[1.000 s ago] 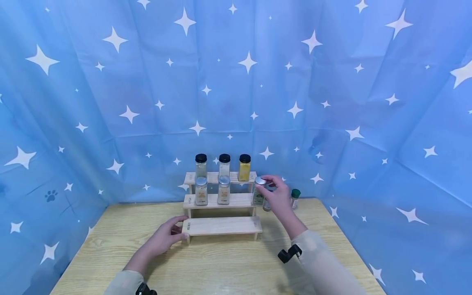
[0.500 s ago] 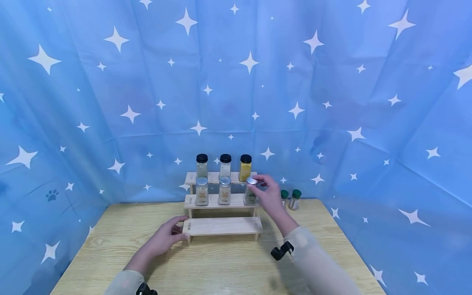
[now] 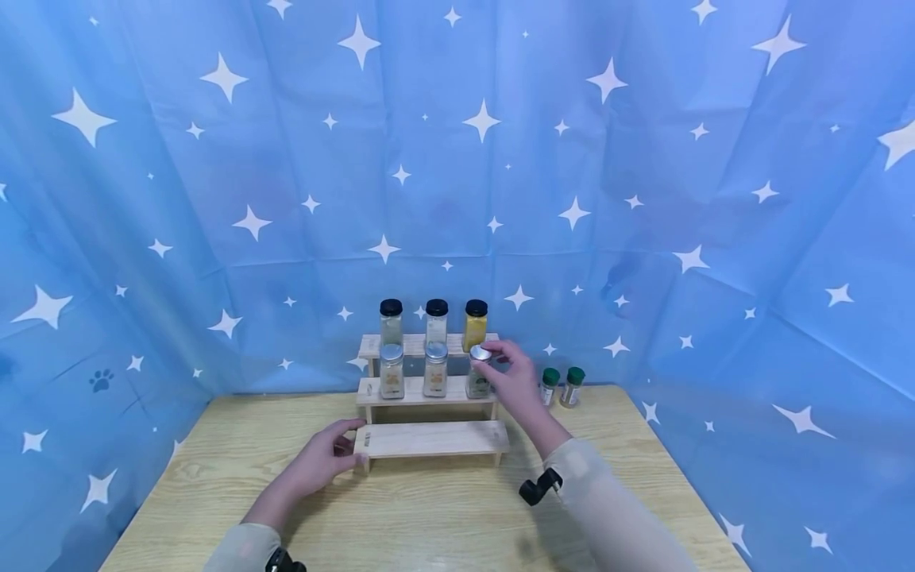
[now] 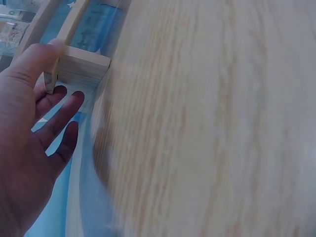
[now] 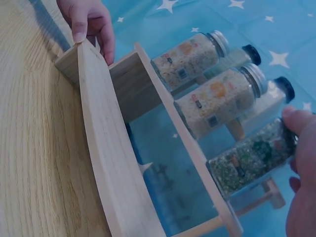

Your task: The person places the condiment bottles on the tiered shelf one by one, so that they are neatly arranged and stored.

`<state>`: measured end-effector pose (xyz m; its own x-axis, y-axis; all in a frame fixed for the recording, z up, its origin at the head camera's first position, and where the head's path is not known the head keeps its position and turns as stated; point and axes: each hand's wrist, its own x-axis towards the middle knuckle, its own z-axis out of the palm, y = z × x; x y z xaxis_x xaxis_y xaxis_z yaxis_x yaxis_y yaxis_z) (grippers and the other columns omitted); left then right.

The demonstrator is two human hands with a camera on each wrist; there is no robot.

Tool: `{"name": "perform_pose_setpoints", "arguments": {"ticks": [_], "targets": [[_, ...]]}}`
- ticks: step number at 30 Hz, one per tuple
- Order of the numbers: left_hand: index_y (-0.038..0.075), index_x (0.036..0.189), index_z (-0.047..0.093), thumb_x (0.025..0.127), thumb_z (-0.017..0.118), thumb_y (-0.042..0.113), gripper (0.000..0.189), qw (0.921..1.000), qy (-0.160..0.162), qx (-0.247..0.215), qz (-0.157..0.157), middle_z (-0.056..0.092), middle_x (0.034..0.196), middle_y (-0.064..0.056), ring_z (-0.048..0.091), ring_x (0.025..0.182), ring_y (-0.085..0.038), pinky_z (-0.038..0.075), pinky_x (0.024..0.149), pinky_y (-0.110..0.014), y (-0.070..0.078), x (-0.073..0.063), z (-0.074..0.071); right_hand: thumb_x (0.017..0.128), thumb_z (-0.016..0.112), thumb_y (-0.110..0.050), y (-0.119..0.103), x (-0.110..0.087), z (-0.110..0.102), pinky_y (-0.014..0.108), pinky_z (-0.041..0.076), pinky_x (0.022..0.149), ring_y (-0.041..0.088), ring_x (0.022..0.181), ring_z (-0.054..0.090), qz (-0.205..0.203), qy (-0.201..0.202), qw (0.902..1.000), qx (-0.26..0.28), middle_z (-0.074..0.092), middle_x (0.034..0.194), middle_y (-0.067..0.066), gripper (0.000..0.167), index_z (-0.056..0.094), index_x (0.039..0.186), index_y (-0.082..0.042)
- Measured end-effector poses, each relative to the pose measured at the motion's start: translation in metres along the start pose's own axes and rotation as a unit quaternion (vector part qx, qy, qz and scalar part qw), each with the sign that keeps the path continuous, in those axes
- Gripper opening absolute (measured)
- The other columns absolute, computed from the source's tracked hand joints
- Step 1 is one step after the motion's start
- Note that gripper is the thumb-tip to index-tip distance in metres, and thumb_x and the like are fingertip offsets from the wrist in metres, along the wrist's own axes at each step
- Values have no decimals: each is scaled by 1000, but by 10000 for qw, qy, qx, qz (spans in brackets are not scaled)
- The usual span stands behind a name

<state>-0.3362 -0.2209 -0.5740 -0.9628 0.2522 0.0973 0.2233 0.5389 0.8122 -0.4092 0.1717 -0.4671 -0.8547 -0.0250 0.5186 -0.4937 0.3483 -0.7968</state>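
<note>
Smooth, matt wooden rack; glossy, transparent jar.

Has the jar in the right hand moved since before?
Yes, the held jar has moved left against the middle shelf, nearer the next silver-lidded jar.

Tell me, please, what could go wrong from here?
The green-flecked jar in the right hand is near the right end of the middle step and might slip off. It could also knock the neighbouring jar. The left hand holds the wooden rack; a jerk may topple the standing jars.
</note>
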Motion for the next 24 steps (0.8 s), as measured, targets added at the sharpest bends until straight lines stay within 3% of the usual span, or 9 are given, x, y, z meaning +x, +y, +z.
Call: {"name": "perform_pose_setpoints", "arguments": {"ticks": [6, 11, 20, 24], "targets": [[12, 156, 61, 96, 90, 27, 68, 9997, 107, 224, -28, 68, 134, -8, 68, 104, -17, 59, 88, -38, -1, 1, 2, 97, 89, -23, 7, -2, 1, 56, 56, 99, 26, 110, 65, -66, -23, 10000, -22, 72, 125, -1, 31, 78, 125, -19], [10, 155, 62, 95, 91, 29, 69, 9991, 118, 388, 147, 68, 134, -7, 68, 100, -14, 60, 84, -34, -4, 5, 2, 99, 88, -21, 8, -3, 2, 68, 51, 102, 27, 111, 63, -161, -21, 9998, 97, 71, 124, -1, 28, 77, 125, -21], [9, 149, 67, 89, 96, 29, 70, 9966, 349, 727, 176, 72, 132, -3, 68, 95, -10, 60, 84, -35, -2, 8, 4, 100, 86, -21, 9, -5, 5, 61, 53, 100, 26, 112, 64, -293, -77, 9995, 74, 70, 129, 2, 32, 74, 130, -17], [9, 148, 67, 88, 97, 28, 70, 9967, 392, 704, 130, 72, 136, -5, 68, 96, -11, 60, 86, -37, 2, 7, 6, 100, 87, -20, 11, -8, -1, 65, 52, 106, 34, 122, 62, -219, -300, 9993, 58, 65, 139, 9, 49, 66, 143, -12]]}}
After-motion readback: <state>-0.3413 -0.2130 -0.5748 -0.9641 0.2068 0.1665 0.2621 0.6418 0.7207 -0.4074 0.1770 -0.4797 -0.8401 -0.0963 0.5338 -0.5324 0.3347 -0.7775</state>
